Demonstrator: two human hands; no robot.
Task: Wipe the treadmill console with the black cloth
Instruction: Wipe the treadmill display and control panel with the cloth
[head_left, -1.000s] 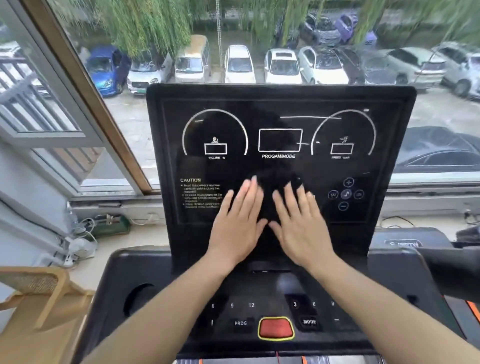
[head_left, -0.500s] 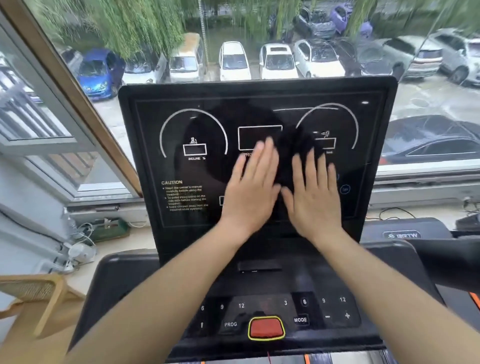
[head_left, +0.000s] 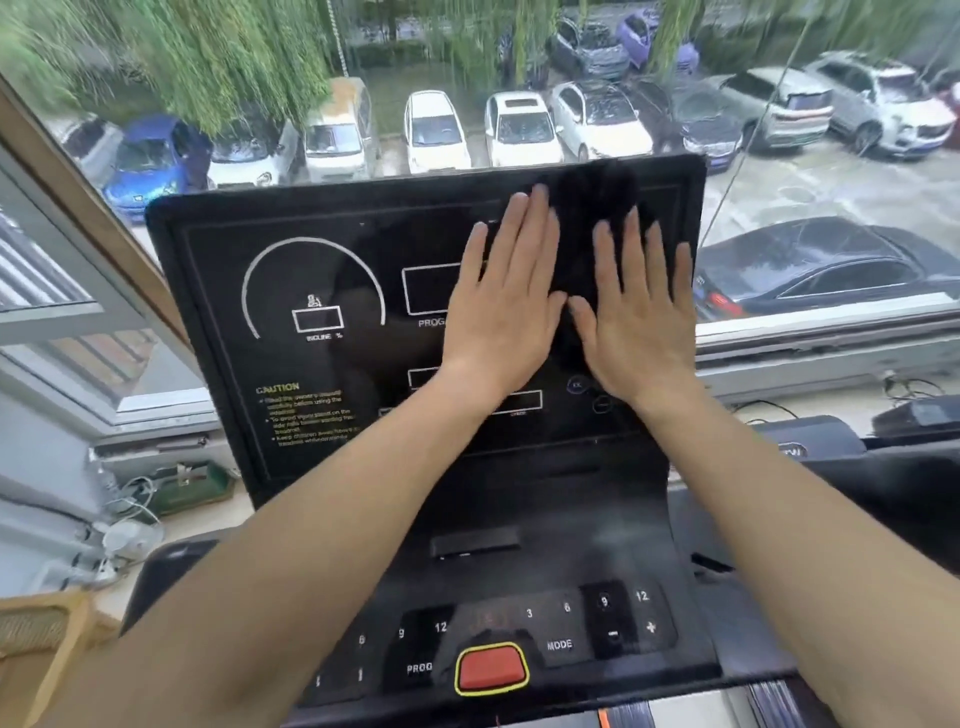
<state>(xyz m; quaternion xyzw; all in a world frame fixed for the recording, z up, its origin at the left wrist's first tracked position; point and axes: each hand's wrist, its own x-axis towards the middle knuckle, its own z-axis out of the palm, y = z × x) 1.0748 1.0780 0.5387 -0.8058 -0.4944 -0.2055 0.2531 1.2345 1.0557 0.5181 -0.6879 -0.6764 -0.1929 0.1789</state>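
The black treadmill console (head_left: 311, 405) stands upright in front of the window. A black cloth (head_left: 589, 202) lies flat against its upper right part, hard to tell from the dark panel. My left hand (head_left: 506, 312) and my right hand (head_left: 639, 322) press side by side on the cloth, palms flat, fingers pointing up. The cloth shows between and above the fingers and reaches near the console's top edge. The right dial markings are hidden under hands and cloth.
Below the screen sits the button panel with a red stop button (head_left: 491, 669) and a MODE key (head_left: 559, 645). Cables and a green board (head_left: 189, 488) lie on the sill at left. A wooden chair (head_left: 36, 639) stands at lower left. Parked cars show through the window.
Both hands have slid the cloth up and to the right across the screen, from its lower middle to its upper right. The view has shifted with them.
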